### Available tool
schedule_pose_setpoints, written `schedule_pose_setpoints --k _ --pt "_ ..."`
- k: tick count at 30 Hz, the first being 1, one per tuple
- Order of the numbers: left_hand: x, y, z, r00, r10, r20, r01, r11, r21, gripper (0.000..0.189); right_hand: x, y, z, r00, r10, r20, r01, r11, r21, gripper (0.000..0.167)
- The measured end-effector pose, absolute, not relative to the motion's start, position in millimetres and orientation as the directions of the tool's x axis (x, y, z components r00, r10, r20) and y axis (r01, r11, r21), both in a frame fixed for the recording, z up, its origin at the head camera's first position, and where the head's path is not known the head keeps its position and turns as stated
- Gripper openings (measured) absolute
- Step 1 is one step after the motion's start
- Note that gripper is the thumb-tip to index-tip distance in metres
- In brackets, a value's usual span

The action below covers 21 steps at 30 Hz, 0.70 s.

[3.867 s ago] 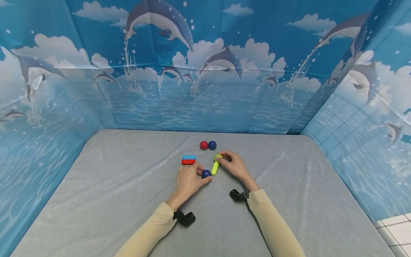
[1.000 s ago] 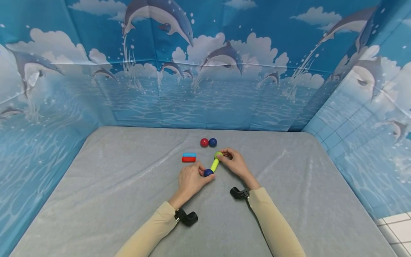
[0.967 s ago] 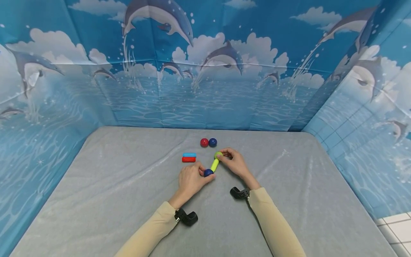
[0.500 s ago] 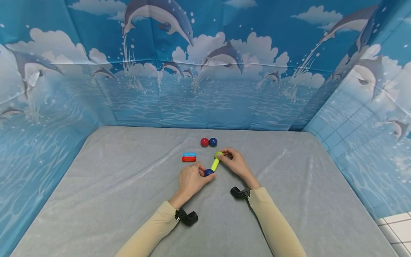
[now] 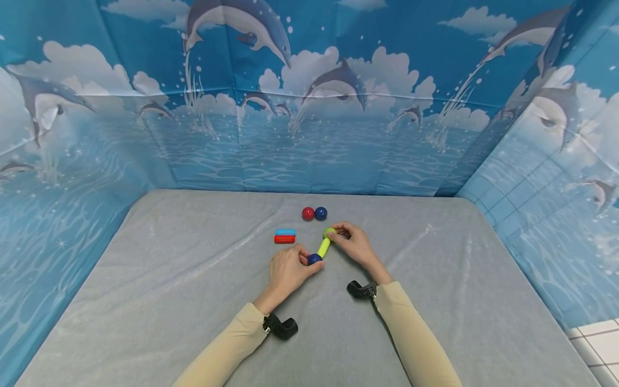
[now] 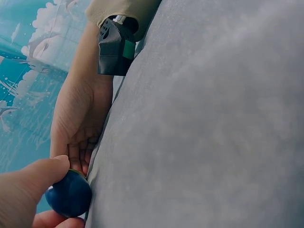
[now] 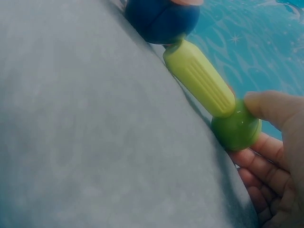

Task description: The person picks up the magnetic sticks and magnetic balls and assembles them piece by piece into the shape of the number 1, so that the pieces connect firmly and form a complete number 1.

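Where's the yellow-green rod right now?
In the head view, the yellow-green rod is slightly right of centre, running between the blue ball held by the left hand and the green ball pinched by the right hand.

Cloth-covered tbl (image 5: 121, 301), grey, lightly creased. Nr far edge: red ball (image 5: 308, 213) & dk-blue ball (image 5: 321, 213), touching. Closer, to L: lt-blue rod (image 5: 285, 232) & red rod (image 5: 285, 239), parallel. R of those, lime rod (image 7: 202, 80) betw. green ball (image 7: 236, 128) & 2nd dk-blue ball (image 5: 314, 258); cloth contact unclear.
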<state>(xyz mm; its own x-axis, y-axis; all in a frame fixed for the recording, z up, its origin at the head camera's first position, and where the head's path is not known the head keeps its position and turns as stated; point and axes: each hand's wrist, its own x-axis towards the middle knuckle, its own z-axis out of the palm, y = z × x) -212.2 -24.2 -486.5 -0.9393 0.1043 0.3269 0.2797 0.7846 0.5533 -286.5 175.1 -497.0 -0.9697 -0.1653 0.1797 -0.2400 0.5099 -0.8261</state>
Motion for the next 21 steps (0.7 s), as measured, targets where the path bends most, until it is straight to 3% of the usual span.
schedule_pose_setpoints --k 21 --pt "-212.1 -23.9 -486.5 -0.937 0.12 0.328 0.294 0.779 0.554 0.038 -285.0 176.5 -497.0 -0.969 -0.165 0.184 -0.243 0.497 -0.833 0.039"
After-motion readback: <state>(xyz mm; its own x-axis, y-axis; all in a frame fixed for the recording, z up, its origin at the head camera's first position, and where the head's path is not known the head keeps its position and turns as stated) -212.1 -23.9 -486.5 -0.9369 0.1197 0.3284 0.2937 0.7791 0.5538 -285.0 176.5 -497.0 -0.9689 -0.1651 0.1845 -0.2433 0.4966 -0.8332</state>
